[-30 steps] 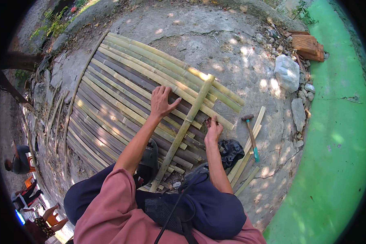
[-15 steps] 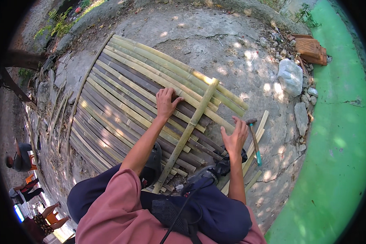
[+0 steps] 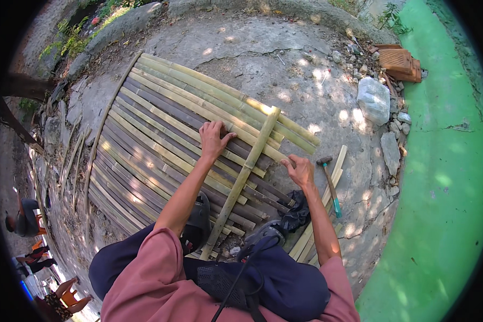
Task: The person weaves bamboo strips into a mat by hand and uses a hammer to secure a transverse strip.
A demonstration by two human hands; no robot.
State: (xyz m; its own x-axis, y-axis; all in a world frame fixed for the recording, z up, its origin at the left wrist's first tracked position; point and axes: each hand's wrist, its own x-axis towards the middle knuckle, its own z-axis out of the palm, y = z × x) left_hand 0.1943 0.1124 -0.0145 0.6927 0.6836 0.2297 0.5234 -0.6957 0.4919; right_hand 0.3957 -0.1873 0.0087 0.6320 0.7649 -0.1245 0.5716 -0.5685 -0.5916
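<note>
Cracked grey concrete [image 3: 236,40], dappled with sunlight, lies under a broad row of bamboo slats [image 3: 154,140], pale yellow-green ones mixed with dark brown, their right-hand ends uneven. Thumb and fingers of the right hand [image 3: 299,170] close on the end of one long pale slat [image 3: 276,155]; the left hand [image 3: 214,140] rests on the row, fingers curled, thumb apart. Between them a thicker bamboo pole [image 3: 247,169] crosses on top. Farther out, a black plastic bag [image 3: 295,212] sits near the ends, and a teal-gripped hammer [image 3: 331,188] lies beside loose pale strips [image 3: 340,159].
</note>
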